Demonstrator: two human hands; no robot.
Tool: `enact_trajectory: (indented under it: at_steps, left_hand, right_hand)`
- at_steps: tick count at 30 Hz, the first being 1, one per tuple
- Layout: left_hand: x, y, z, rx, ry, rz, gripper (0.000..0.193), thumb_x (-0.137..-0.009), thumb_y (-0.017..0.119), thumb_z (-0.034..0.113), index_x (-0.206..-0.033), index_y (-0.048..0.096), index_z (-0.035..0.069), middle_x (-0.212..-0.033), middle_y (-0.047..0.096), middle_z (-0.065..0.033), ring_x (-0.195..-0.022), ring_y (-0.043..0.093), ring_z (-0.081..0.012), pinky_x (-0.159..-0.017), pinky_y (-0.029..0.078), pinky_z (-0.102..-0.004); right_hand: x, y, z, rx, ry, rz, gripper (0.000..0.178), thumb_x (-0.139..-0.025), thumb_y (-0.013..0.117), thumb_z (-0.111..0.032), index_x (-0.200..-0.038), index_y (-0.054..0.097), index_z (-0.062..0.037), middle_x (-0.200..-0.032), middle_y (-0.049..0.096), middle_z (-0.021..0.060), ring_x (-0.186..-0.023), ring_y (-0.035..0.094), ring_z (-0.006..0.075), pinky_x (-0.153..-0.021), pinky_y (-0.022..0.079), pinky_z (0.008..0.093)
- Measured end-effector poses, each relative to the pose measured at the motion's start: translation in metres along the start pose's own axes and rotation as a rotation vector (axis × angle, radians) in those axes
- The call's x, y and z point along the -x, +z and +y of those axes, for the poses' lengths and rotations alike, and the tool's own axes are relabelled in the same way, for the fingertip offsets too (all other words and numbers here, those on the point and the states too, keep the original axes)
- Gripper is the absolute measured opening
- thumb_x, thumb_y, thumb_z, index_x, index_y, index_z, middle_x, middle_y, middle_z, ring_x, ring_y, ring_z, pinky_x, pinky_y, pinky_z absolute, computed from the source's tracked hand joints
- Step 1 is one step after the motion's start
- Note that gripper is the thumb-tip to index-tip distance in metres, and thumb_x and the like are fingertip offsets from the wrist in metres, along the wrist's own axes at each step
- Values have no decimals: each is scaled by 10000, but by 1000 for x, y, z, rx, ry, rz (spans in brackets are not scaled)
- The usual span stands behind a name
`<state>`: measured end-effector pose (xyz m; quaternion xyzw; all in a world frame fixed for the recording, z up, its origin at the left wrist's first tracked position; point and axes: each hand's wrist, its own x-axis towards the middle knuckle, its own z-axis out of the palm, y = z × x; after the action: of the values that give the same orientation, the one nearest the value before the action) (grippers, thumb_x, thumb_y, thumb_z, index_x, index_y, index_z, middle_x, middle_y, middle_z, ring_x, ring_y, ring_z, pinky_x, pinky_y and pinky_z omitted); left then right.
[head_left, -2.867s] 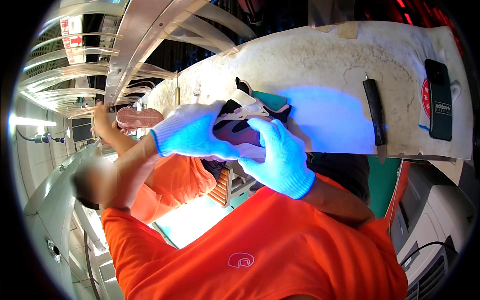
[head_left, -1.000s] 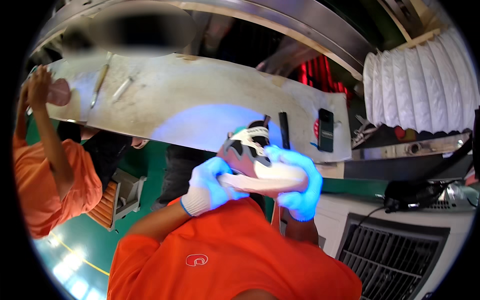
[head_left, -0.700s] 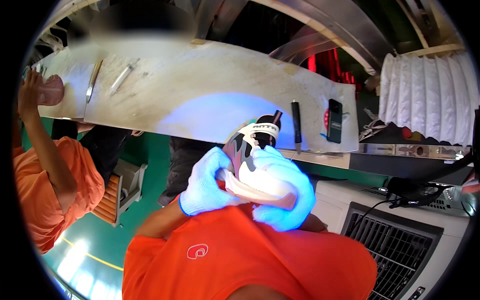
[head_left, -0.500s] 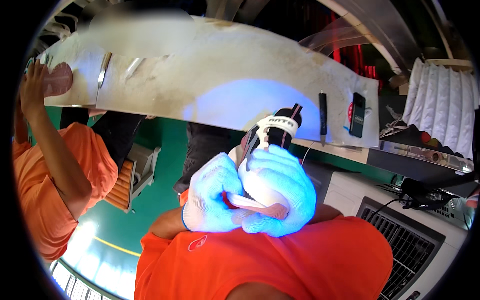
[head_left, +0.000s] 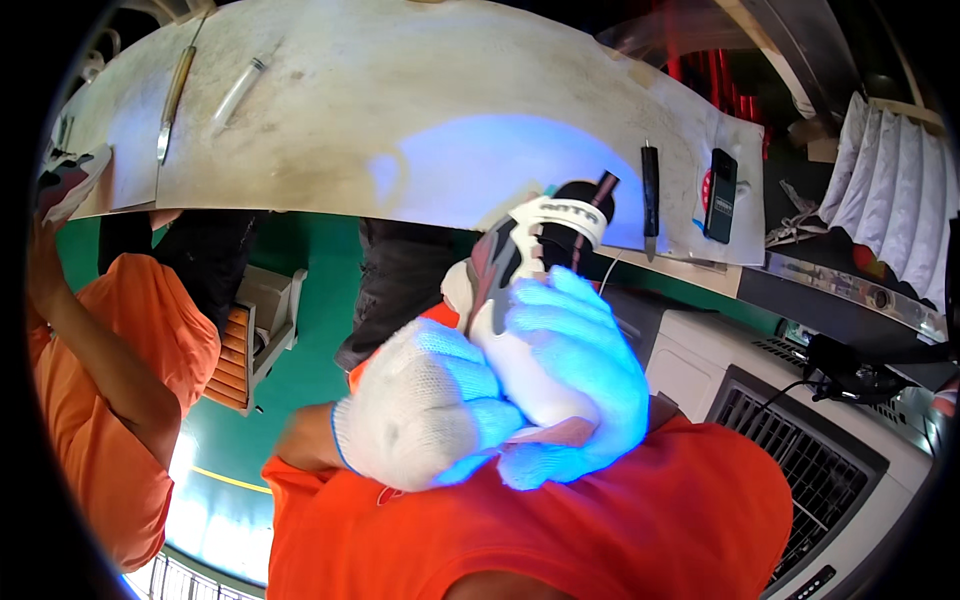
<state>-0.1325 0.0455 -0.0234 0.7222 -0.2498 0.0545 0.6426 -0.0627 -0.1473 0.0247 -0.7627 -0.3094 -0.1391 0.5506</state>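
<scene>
A white, grey and mauve sneaker with a black opening is held close to my chest, its heel toward the table and its toe toward me. My right hand, in a white knit glove lit blue, wraps round the shoe's right side and toe. My left hand, gloved the same way, has its fingers curled against the toe end; its fingertips are partly hidden. Between the hands a strip of the pink sole shows at the toe.
On the worktable lie a wooden-handled blade, a clear syringe-like tube, a black-handled tool and a phone. At left a co-worker in orange holds another shoe. A white machine with a grille stands at right.
My left hand has shifted down and left, its fingers now curled at the toe. The sole between my hands shows less. The co-worker's shoe is turned to show its side.
</scene>
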Motion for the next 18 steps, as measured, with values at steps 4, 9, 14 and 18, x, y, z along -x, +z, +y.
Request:
enact_trajectory:
  at_steps: [4,9,14,18]
  left_hand:
    - [-24,-4,7,-60,109,-141,404,-733,774,158,-1131,797,88,-1107,735,-93,-905,709,-313,-802,591,-445]
    - [-97,5,12,-113,377,-179,365,-764,797,147,-1127,772,177,-996,696,-30,-820,694,-271,-644,564,-374]
    - [-125,45,22,-47,190,-270,300,-742,870,116,-967,690,201,-851,615,-16,-775,685,-262,-621,546,-402]
    - [-128,55,23,60,24,-281,396,-684,934,108,-844,578,173,-832,588,-32,-766,673,-277,-632,515,-391]
  right_hand:
    - [-8,-50,-4,-18,109,-407,724,-905,900,-577,-1165,781,89,-1204,793,235,-1117,783,428,-1050,604,564]
    - [13,-81,13,-200,50,-396,563,-819,955,-353,-1113,770,91,-1152,773,246,-1041,753,434,-969,563,558]
    - [37,-97,30,-315,15,-264,482,-811,921,-267,-1109,769,80,-1146,781,252,-1011,771,446,-951,590,582]
    - [62,-93,41,-312,-83,-68,423,-804,893,-198,-1105,768,72,-1142,787,258,-987,785,455,-937,611,601]
